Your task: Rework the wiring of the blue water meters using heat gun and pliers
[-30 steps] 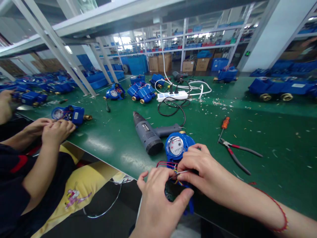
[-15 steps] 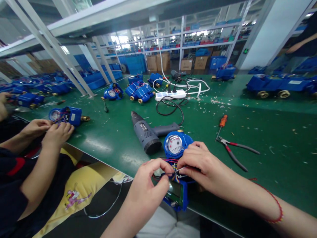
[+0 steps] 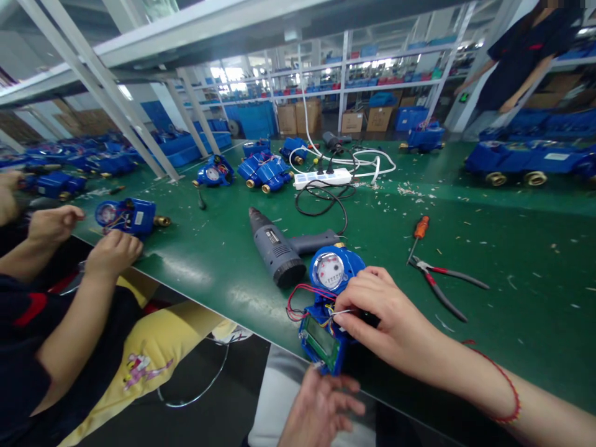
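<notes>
A blue water meter [image 3: 331, 271] with a round dial lies at the bench's front edge. Its small green display board [image 3: 321, 340] in a blue housing hangs toward me, and red wires [image 3: 298, 298] loop out at its left. My right hand [image 3: 379, 310] is closed over the meter, pinching a thin pale wire [image 3: 343, 312] between thumb and forefinger. Just below the display housing, my left hand [image 3: 321, 406] is open with fingers spread; its thumb side is close to the housing's lower end, and whether they touch I cannot tell.
A grey heat gun [image 3: 278, 251] lies left of the meter. Cutting pliers [image 3: 442, 282] and an orange-handled screwdriver [image 3: 419, 236] lie to the right. Behind are a white power strip [image 3: 322, 179] and more blue meters [image 3: 265, 171]. A co-worker's hands [image 3: 109, 251] are at the left.
My left hand has let go of the wires and moved down below the display housing, opening its fingers. My right hand stays pinched at the wire. The display board has turned more into view.
</notes>
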The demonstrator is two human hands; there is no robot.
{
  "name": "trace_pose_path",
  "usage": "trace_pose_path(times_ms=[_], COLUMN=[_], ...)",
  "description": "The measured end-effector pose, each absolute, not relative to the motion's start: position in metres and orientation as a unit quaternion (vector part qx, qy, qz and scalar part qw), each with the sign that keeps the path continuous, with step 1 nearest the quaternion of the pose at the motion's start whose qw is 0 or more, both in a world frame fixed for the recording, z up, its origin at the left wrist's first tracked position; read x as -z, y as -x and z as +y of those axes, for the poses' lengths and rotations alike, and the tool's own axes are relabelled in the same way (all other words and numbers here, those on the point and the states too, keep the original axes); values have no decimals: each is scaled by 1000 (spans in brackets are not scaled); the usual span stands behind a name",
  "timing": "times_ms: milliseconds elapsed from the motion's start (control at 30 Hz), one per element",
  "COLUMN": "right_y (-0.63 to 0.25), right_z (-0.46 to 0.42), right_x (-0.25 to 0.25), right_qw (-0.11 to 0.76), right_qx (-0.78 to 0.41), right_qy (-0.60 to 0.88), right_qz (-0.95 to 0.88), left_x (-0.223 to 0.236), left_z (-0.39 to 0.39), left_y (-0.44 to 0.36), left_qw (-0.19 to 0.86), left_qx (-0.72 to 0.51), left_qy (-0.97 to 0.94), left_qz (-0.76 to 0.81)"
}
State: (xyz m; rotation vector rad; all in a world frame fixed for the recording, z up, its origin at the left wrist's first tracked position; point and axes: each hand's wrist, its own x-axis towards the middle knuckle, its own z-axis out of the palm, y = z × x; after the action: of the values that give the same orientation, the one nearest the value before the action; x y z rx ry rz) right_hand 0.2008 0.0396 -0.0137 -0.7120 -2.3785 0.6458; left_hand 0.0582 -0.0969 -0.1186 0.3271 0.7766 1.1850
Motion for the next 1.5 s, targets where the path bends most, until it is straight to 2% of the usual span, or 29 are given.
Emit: trace_pose_path(times_ms=[233, 400, 800, 900, 1100, 1200, 1367, 1500], right_y=[-209, -216, -227, -227, -230, -233, -228, -205], right_z=[41, 48, 54, 54, 51, 50, 48, 54], right_x=[12, 11, 13, 11, 5, 6, 3, -4], right_qw=[258, 251, 256, 236, 207, 201, 260, 274], right_qx=[-260, -282, -248, -230, -210, -207, -254, -220], right_qy=[221, 153, 70, 72, 83, 91, 116, 200], right_qz=[-904, -913, -932, -941, -952, -953, -924, -915], left_x=[96, 88, 71, 70, 76, 78, 78, 76], left_z=[-87, -83, -79, -78, -79, -78, -71, -66], left_y=[-53, -46, -37, -39, -34, -31, -30, -25], left_qw=[753, 787, 800, 813, 741, 779, 794, 794], left_qx=[-602, -571, -536, -524, -648, -609, -586, -584], left_qy=[10, 110, 172, 149, -12, -75, -118, -120], left_qz=[264, 203, 206, 204, 176, 129, 115, 121])
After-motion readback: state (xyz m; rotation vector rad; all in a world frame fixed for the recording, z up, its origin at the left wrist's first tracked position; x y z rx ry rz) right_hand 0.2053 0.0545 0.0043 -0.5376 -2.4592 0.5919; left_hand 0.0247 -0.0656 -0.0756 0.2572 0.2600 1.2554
